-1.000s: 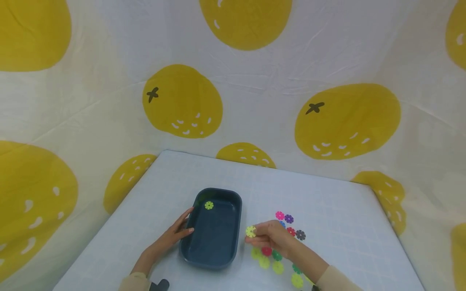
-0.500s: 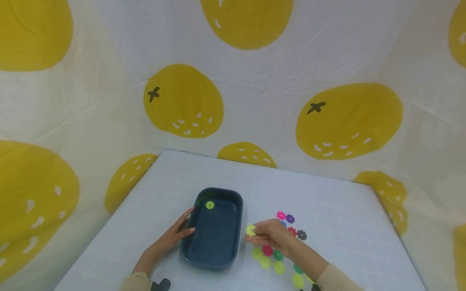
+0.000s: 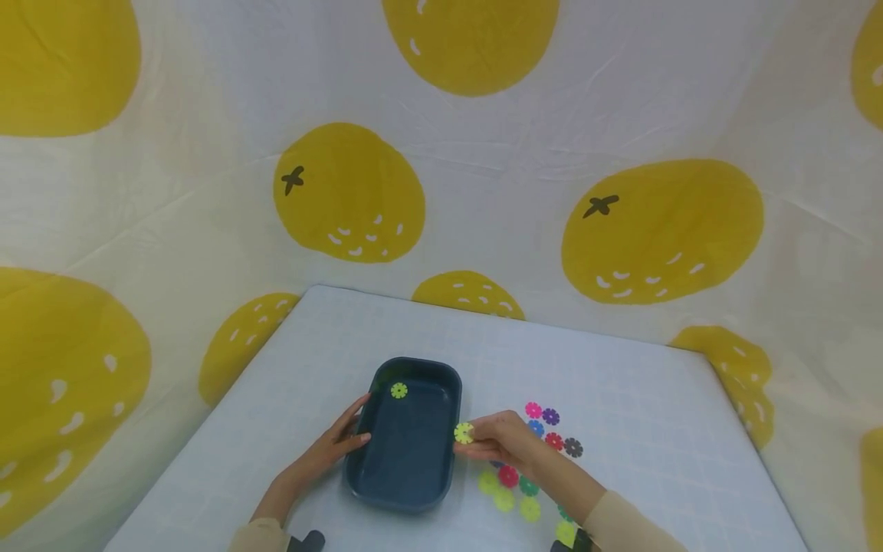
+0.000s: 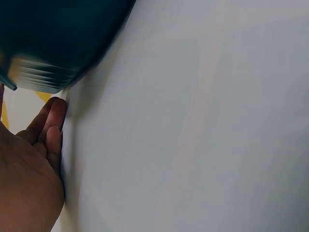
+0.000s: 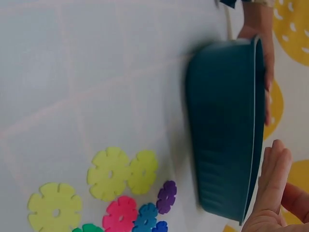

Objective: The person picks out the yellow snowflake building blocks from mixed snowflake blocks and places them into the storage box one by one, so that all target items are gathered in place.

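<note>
A dark blue-green rectangular tray [image 3: 403, 471] stands on the table, with a yellow-green notched flower disc [image 3: 398, 391] lying inside near its far left corner. My left hand [image 3: 324, 451] touches the tray's left rim, its fingers fairly straight; in the left wrist view, the left hand [image 4: 34, 164] has several fingers extended beside the tray wall. At the tray's right rim, my right hand [image 3: 509, 441] pinches another yellow flower disc [image 3: 463, 433] between thumb and fingers. That held disc is out of sight in the right wrist view, where part of the right hand [image 5: 273, 193] shows above the rim.
Right of the tray lie several loose flower discs: yellow [image 3: 530, 508], red [image 3: 508, 476], pink [image 3: 533, 410], purple [image 3: 550, 416], blue [image 3: 536, 428], green and dark grey [image 3: 573, 447]. The right forearm covers some. Patterned cloth walls [image 3: 483, 192] enclose the pale table [image 3: 655, 429].
Over the last half second, my right hand has moved left with the yellow flower disc, reaching the tray's right rim. The left hand stays at the left rim.
</note>
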The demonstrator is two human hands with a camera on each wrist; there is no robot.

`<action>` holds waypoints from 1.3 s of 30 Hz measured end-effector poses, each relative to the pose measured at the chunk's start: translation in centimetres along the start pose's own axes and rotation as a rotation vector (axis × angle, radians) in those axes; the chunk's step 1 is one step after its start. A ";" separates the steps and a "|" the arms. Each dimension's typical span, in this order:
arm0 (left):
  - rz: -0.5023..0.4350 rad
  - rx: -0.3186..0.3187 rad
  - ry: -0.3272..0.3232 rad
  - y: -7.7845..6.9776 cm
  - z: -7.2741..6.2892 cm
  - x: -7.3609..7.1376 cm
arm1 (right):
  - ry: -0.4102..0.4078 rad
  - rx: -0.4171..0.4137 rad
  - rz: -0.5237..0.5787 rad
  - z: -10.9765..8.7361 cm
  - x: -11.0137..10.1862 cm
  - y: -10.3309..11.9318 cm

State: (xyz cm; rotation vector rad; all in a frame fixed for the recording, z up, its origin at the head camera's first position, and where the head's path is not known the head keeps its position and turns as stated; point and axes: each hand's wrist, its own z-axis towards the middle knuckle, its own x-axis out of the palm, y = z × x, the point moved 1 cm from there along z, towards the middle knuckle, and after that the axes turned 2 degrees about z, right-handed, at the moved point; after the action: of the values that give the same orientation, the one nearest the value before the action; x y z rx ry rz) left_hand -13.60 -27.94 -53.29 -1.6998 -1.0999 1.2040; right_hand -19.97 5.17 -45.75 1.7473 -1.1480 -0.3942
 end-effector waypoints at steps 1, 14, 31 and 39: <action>0.001 0.001 -0.001 0.0 0.0 0.0 | -0.002 0.001 0.005 0.1 0.1 0.0; -0.020 -0.004 -0.012 0.2 -0.2 0.1 | 0.037 -0.009 -0.035 1.6 2.0 0.1; -0.001 -0.011 -0.032 0.9 0.3 0.3 | 0.032 -0.040 -0.090 4.2 4.7 1.7; -0.005 -0.010 -0.031 0.6 0.2 0.2 | 0.017 -0.038 -0.096 5.6 5.7 2.2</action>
State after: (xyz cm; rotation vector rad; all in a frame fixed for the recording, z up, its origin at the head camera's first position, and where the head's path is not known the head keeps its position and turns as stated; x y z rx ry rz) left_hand -13.58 -27.90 -53.97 -1.6902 -1.1290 1.2273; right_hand -22.12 -2.84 -45.30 1.7743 -1.0407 -0.4555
